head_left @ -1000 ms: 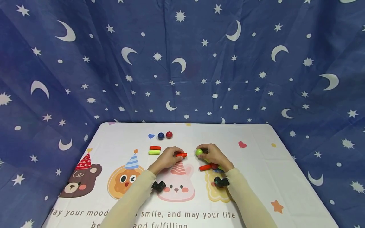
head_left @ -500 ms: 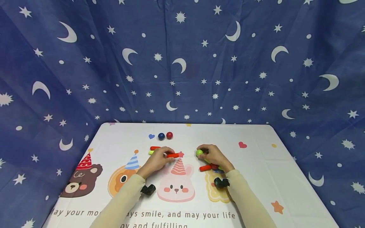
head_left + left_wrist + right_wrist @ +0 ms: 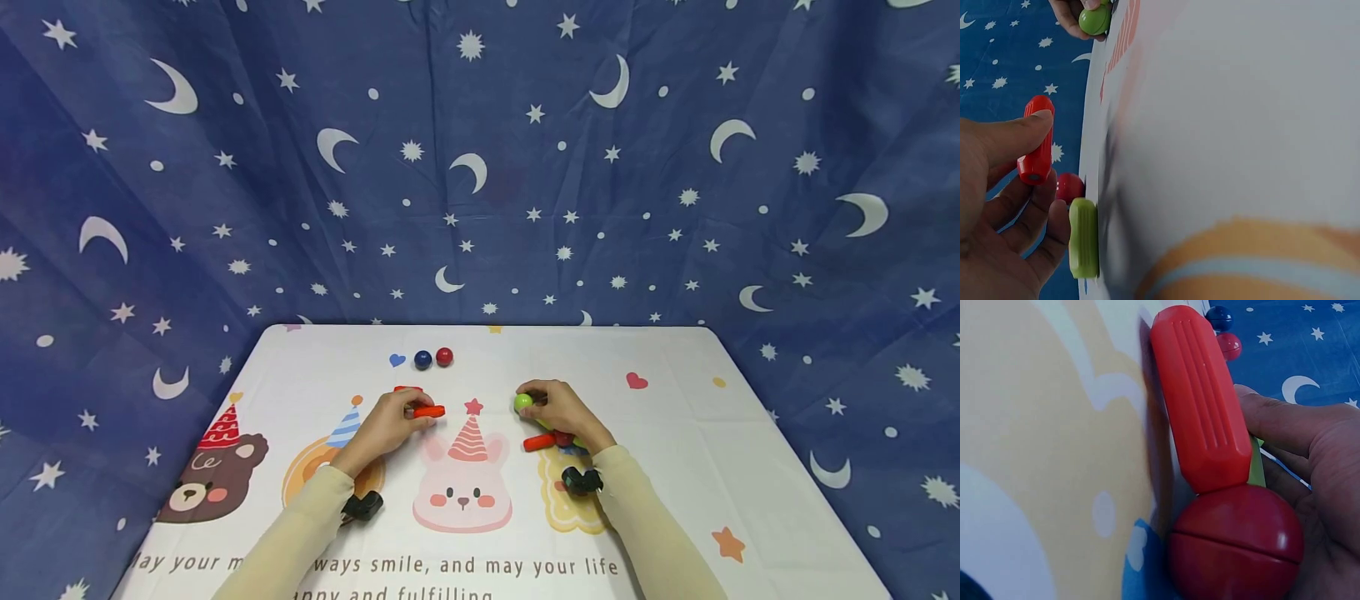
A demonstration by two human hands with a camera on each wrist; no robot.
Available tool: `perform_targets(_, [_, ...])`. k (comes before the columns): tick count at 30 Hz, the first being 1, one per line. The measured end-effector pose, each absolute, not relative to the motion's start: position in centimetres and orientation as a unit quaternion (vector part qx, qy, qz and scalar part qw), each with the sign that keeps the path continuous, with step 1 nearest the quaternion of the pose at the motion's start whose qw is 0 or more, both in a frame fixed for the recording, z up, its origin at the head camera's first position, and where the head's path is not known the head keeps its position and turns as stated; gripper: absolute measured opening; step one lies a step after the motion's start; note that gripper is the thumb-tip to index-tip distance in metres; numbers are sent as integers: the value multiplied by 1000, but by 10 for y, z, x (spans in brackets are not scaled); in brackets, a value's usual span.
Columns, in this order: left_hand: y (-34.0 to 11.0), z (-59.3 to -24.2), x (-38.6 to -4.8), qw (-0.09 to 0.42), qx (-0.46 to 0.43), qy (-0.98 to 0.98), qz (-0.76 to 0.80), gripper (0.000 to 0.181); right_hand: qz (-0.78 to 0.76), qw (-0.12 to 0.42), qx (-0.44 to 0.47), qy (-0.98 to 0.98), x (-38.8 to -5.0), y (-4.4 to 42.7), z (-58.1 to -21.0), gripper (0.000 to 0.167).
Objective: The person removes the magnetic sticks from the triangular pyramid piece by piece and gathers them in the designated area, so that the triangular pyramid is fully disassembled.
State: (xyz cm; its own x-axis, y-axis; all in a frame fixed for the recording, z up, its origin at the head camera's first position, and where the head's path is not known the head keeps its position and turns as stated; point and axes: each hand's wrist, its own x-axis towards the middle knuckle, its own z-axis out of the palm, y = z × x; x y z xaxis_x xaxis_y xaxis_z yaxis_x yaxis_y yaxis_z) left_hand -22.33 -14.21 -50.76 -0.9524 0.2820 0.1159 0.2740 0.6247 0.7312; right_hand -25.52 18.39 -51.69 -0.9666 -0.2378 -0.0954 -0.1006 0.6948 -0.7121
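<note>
My left hand point(image 3: 384, 427) pinches a red ridged rod point(image 3: 429, 412) between thumb and fingers, held above the table, as the left wrist view shows. Just behind that hand lies another red rod point(image 3: 407, 388), partly covered; a yellow-green rod point(image 3: 1084, 237) shows below the fingers in the left wrist view. My right hand point(image 3: 564, 410) grips a lime-green ball point(image 3: 522, 402), with a green rod running back under the palm. Beside this hand a red rod point(image 3: 1200, 400) meets a dark red ball point(image 3: 1235, 544), both low over the cloth. The hand hides most of the other pieces there.
A dark blue ball point(image 3: 423, 360) and a red ball point(image 3: 444, 357) sit side by side toward the back of the table. A white printed cloth point(image 3: 675, 467) covers the tabletop. Behind and at the sides hangs a blue star-and-moon curtain point(image 3: 510, 242).
My left hand has moved left with the red rod, from the rabbit's hat over toward the two loose rods, now covering the yellow-green one in the head view. My right hand has stayed put.
</note>
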Motion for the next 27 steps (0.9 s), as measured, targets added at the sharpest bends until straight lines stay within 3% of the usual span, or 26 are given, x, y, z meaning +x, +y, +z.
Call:
perform_targets(15, [-175, -509, -223, 27, 103, 914, 391, 24, -380, 92, -89, 916, -255, 183, -515, 29])
perform_targets(27, [-184, -515, -226, -21, 140, 923, 359, 21, -382, 89, -89, 916, -255, 183, -517, 30])
